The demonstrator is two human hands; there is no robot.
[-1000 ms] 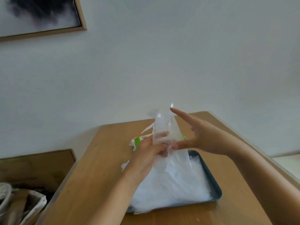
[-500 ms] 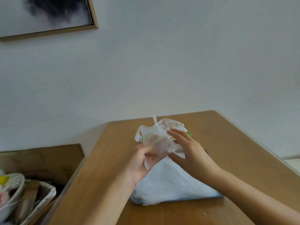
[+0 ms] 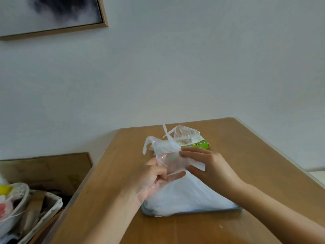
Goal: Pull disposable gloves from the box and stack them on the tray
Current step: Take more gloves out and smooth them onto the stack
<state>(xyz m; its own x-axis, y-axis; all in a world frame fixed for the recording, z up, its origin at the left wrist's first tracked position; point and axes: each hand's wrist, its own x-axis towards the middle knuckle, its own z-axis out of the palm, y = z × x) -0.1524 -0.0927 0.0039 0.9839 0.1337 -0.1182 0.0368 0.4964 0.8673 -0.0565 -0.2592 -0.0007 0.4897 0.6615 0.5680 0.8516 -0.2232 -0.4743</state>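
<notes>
A clear plastic glove [image 3: 168, 155] hangs crumpled between both hands above the tray. My left hand [image 3: 154, 178] grips its lower part with curled fingers. My right hand [image 3: 209, 166] pinches the glove from the right between fingertips and thumb. Below them a grey-blue tray [image 3: 193, 211] carries a white heap of stacked gloves [image 3: 184, 196]. Behind the hands lies the green glove box [image 3: 202, 144], with another clear glove [image 3: 186, 133] sticking up from its opening.
The wooden table [image 3: 255, 155] stands against a white wall, its edges close on the left and right. Lower left, beside the table, a white basket [image 3: 51, 206] holds clutter. A framed picture [image 3: 52, 14] hangs upper left.
The glove was held tall and upright above the tray; now both hands have drawn in closer and hold it bunched and lower. The view has shifted a little, showing more of the basket.
</notes>
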